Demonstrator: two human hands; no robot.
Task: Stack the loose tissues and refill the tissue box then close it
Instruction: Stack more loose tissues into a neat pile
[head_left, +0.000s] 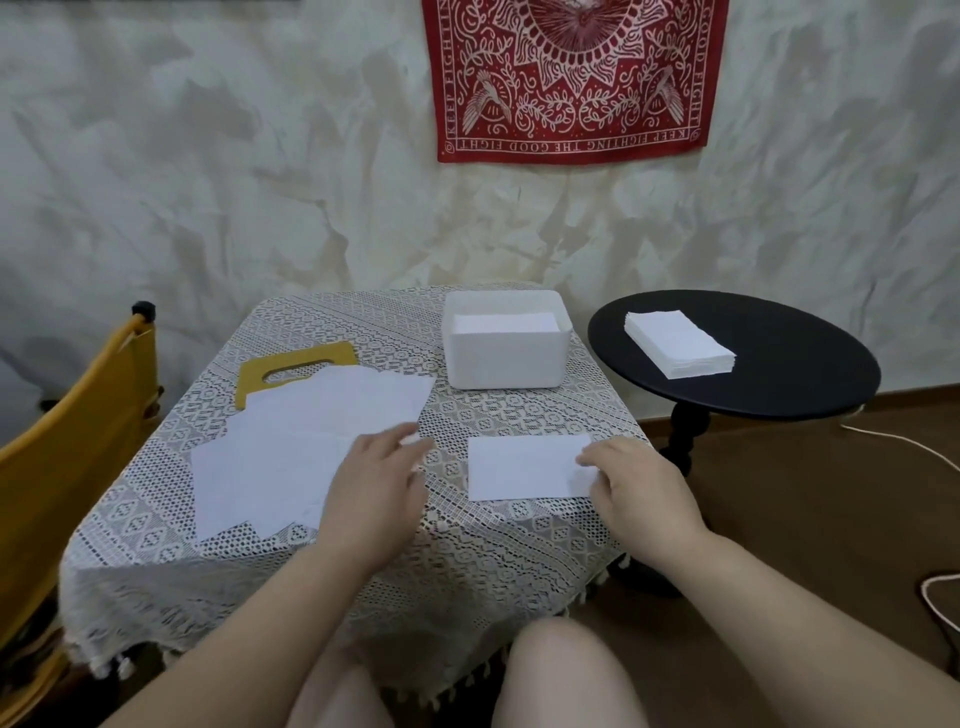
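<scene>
**Stacking under way, box waiting open**

Right hand (641, 480) pins the started tissue pile (527, 466) near the table's front, fingertips curled onto its corner to steady it. Left hand (382, 475) lies flat-fingered on the loose tissues (306, 441), apparently gathering. Open tissue box (504, 340) waits behind, yellow lid (296, 366) aside. Wall bandana (571, 73): "KEEP FIGHTING THE GOOD FIGHT".

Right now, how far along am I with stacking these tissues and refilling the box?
Early. Done: one tissue lies apart, starting the stack, and the white box is open with some tissues inside. In hand: your right hand touches that tissue; your left hand rests on the loose tissues. Left: stacking, refilling, fitting the yellow lid.
</scene>
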